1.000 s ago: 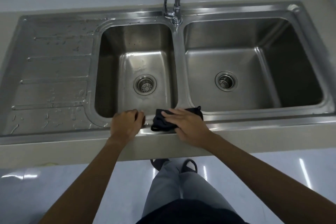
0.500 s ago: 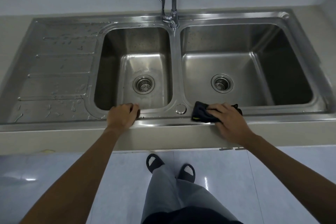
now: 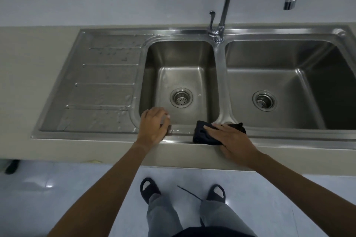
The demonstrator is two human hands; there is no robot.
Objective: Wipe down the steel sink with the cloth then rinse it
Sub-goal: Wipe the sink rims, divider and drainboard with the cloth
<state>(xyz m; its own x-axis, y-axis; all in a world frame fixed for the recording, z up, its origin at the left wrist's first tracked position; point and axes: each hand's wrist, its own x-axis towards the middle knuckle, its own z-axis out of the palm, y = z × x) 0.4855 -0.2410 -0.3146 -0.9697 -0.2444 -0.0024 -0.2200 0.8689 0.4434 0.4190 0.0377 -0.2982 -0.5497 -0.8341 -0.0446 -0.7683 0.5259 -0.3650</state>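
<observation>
Sink: steel sink [image 3: 289, 137] set in a beige counter [image 3: 34, 67]; drainboard [image 3: 104, 75] at 9 o'clock, left bowl [image 3: 179, 75] in the middle, right bowl [image 3: 269, 81] at 3 o'clock, a divider [image 3: 221, 75] between the two bowls
Cloth: dark cloth [image 3: 201, 135], bunched, on the sink's front rim at 6 o'clock of the divider, its near edge at the lip of the rim
Right hand: right hand [image 3: 233, 140] lies flat on the cloth and presses it to the rim; fingers [image 3: 213, 127] straight and close together, pointing to about 10 o'clock; heel of the hand over the counter's front edge
Left hand: left hand [image 3: 153, 127] rests on the front rim at 7 o'clock of the left bowl, at 9 o'clock of the cloth and apart from it; fingers bent and held together, knuckles up, one tip showing over the bowl's near edge; cannot tell whether they hook that edge
Tap: chrome tap [image 3: 225, 5] stands at 12 o'clock of the divider, its spout arched over toward the right bowl; lever [image 3: 212, 19] just beside it at 9 o'clock, upright
Drains: left drain [image 3: 181, 100] and right drain [image 3: 264, 101], each a round strainer in the floor of its bowl
Water: droplets on the drainboard, most along its 12 o'clock and 3 o'clock edges
Below: pale floor [image 3: 57, 188] at 6 o'clock, with two dark slippers [image 3: 149, 188] and grey trouser legs
</observation>
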